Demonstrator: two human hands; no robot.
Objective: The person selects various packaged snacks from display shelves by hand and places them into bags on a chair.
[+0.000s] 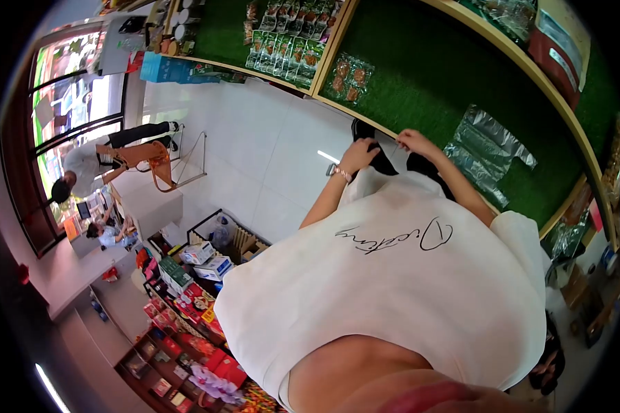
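My left hand (pixel 358 155), with a watch and a bracelet at the wrist, is in front of my dark trousers (pixel 382 162). Its fingers are bent and close together; anything in them is too small to make out. Close by, my right hand (pixel 415 142) is at the wooden edge of the green-lined display table (pixel 420 76), its fingers curled into a pinch. What they hold, if anything, does not show. Beyond the right forearm, clear plastic bags (pixel 486 153) lie flat on the green lining. A clear pack of round brown items (pixel 350 78) lies farther left on it.
Rows of green packets (pixel 284 56) fill the neighbouring section. A large pouch (pixel 558 51) stands at the far right. Across the pale floor (pixel 248 138), a person (pixel 89 165) is by an orange chair (pixel 160 164). Boxes (pixel 203 258) and red goods are stacked at lower left.
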